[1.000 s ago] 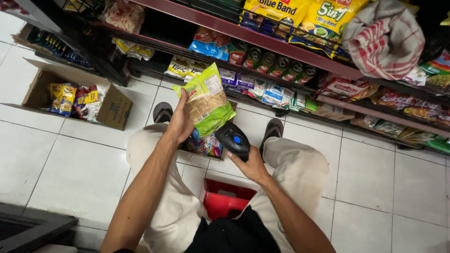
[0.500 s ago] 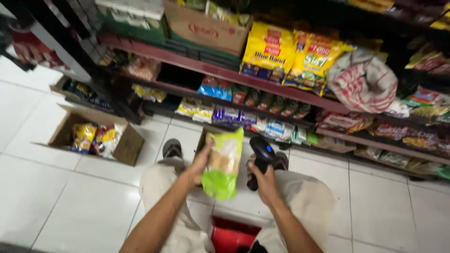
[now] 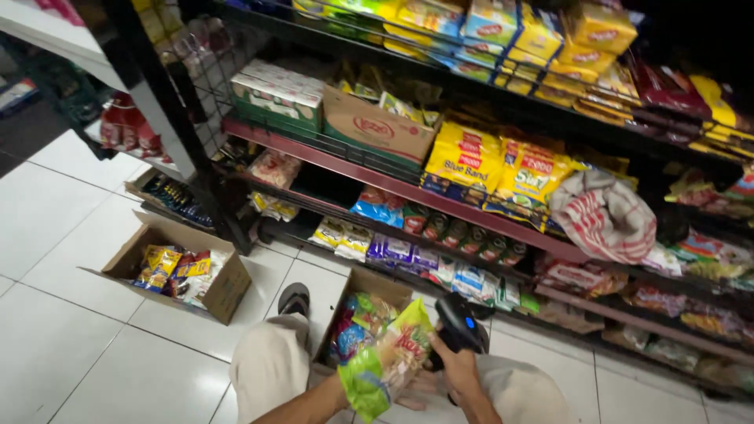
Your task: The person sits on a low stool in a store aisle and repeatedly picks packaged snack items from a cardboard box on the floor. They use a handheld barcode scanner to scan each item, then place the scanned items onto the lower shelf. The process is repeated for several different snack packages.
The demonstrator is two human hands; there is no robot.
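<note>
My left hand point(image 3: 420, 390) holds a green and yellow snack bag point(image 3: 386, 360) low in the head view, mostly hidden behind the bag. My right hand point(image 3: 454, 367) grips a black handheld scanner point(image 3: 459, 323) right beside the bag's upper edge, its head pointing toward the bag. Both sit above my knees, over an open cardboard box point(image 3: 364, 283) of colourful snack packets between my feet.
A dark metal shelf rack point(image 3: 408, 188) full of snack packets and boxes stands in front. Another open cardboard box point(image 3: 228, 288) with packets lies on the white tiled floor at left. A red-striped cloth sack point(image 3: 605, 216) rests on a shelf at right.
The view has tilted up toward the shelves. The bag and scanner have dropped lower in view and come closer together; the bag now tilts sideways.
</note>
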